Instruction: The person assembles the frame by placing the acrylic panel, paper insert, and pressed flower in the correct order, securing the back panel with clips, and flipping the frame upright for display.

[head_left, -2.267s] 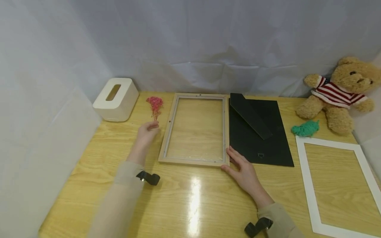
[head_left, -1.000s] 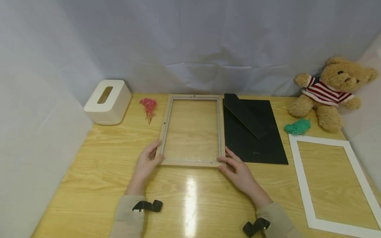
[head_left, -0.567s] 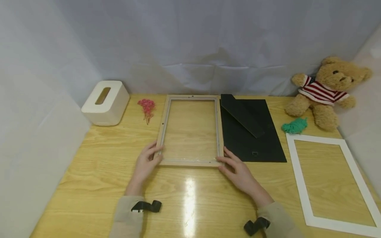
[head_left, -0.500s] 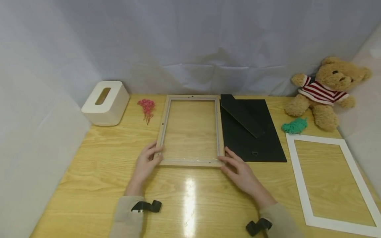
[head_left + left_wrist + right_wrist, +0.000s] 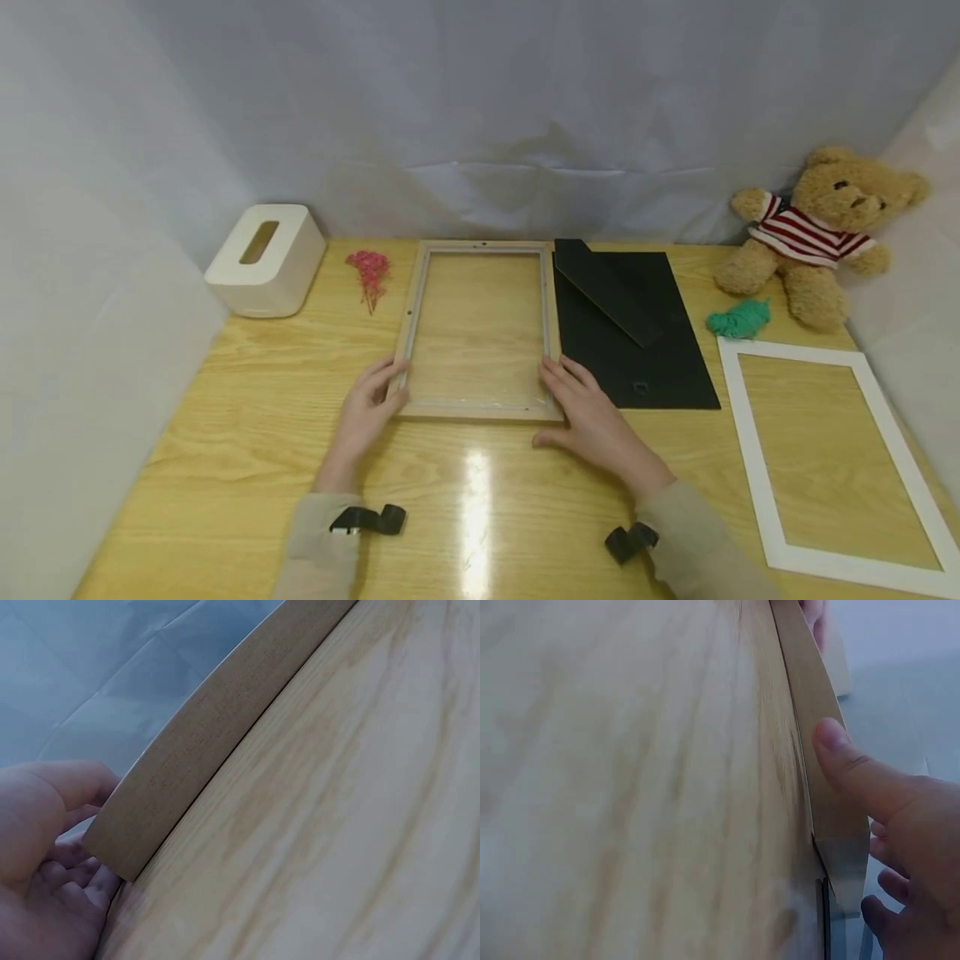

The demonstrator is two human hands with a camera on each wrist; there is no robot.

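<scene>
A light wooden picture frame (image 5: 480,412) lies on the table with its grooved side up and a clear pane (image 5: 480,333) inside. My left hand (image 5: 366,412) holds its near left corner, with bent fingers at the left side. At the near right corner my right hand (image 5: 592,417) grips the frame. Its fingers reach over the right bar, and in the right wrist view the thumb (image 5: 847,754) lies against the near side. A black backing board (image 5: 637,333) with a folded stand lies right beside the frame, partly behind my right fingers.
Pink dried flowers (image 5: 371,275) lie left of the frame, near a white tissue box (image 5: 266,262). At the right are a white mat border (image 5: 757,467), a green bundle (image 5: 738,319) and a teddy bear (image 5: 817,237). A pale curtain (image 5: 480,108) hangs behind the table.
My left hand has let go of the pink flowers and moved to the frame's near left corner. My right hand has shifted its fingers farther up the right bar, with the thumb spread lower.
</scene>
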